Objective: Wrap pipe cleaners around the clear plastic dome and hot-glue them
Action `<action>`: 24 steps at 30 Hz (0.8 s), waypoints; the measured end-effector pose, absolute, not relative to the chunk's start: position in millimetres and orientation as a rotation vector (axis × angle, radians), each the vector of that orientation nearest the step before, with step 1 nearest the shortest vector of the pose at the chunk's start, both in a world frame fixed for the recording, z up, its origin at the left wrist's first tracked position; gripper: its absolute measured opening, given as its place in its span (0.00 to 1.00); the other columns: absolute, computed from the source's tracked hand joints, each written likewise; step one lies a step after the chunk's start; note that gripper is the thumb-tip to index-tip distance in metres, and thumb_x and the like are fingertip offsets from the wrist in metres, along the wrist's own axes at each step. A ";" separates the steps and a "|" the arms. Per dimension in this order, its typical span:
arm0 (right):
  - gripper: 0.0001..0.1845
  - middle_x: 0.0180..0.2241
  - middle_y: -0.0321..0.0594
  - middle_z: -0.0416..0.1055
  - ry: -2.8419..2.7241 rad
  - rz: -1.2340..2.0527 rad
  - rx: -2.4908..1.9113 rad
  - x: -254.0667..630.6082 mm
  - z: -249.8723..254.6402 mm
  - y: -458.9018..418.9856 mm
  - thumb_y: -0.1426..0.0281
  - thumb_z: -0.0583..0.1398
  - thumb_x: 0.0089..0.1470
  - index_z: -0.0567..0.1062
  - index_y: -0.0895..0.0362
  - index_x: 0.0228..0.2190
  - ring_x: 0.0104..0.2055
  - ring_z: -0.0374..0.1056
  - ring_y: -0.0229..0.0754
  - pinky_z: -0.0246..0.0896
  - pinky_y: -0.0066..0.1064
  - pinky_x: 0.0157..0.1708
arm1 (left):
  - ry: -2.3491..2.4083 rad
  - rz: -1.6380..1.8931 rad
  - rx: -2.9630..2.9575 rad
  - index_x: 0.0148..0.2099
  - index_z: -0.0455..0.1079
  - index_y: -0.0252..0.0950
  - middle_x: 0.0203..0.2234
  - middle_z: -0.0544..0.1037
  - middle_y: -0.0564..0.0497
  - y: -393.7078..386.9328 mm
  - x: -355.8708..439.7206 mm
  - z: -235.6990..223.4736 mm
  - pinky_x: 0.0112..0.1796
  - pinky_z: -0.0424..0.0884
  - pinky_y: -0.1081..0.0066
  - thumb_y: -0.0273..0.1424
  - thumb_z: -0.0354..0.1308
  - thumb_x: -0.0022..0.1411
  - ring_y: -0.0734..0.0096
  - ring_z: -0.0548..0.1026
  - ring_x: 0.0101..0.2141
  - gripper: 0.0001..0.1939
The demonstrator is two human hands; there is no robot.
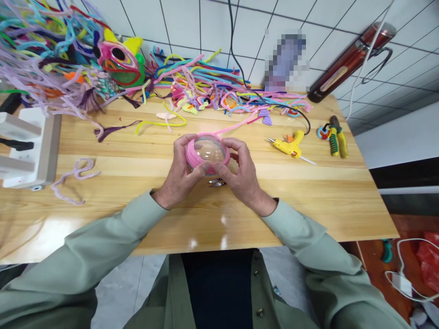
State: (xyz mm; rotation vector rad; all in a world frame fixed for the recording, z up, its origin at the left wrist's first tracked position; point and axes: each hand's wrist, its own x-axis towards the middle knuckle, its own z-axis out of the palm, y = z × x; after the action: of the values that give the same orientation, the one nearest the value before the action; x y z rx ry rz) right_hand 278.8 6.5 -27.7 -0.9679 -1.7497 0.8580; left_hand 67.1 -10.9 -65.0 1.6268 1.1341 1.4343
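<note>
Pink-rimmed dome (210,148) faces upward between both hands (181,171) (243,172)

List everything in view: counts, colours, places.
Dome: 1, clear with pink band, centre
Metal tool: 1, silver, near dome, partly hidden
Glue gun: 1, yellow, right of dome
Cord: 1, black, top to glue gun
Pliers: 1, green and yellow, right of glue gun
Flask: 1, red and black, back right
Pixelated thing: 1, bluish, by flask
Pipe cleaners: many, multicoloured, along the back
Figure: 1, pink, yellow and green, back left
Power strip: 1, white, left
Plugs: 3, white and black, power strip
Table: 1, light wood, below
Wall: 1, white tile, back
Sleeves: 2, grey-green, arms
Left grip: 1, bare, dome's left
Right grip: 1, bare, dome's right
</note>
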 end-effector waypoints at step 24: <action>0.39 0.64 0.51 0.77 -1.581 1.102 -1.192 272.5 -15.3 0.8 0.41 0.74 0.55 0.70 0.47 0.56 0.66 0.77 0.60 0.80 0.59 0.62 | 1.327 1.467 2.332 0.78 0.54 0.46 0.69 0.67 0.36 -15.5 76.1 -49.0 0.69 0.70 0.36 0.38 0.72 0.70 0.41 0.69 0.70 0.43</action>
State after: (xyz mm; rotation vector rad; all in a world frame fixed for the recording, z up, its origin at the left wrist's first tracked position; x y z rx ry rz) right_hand 272.5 0.8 -15.3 -1.1920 -1.5814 1.1018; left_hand 76.1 -15.5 -49.0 2.3324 1.3268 1.4674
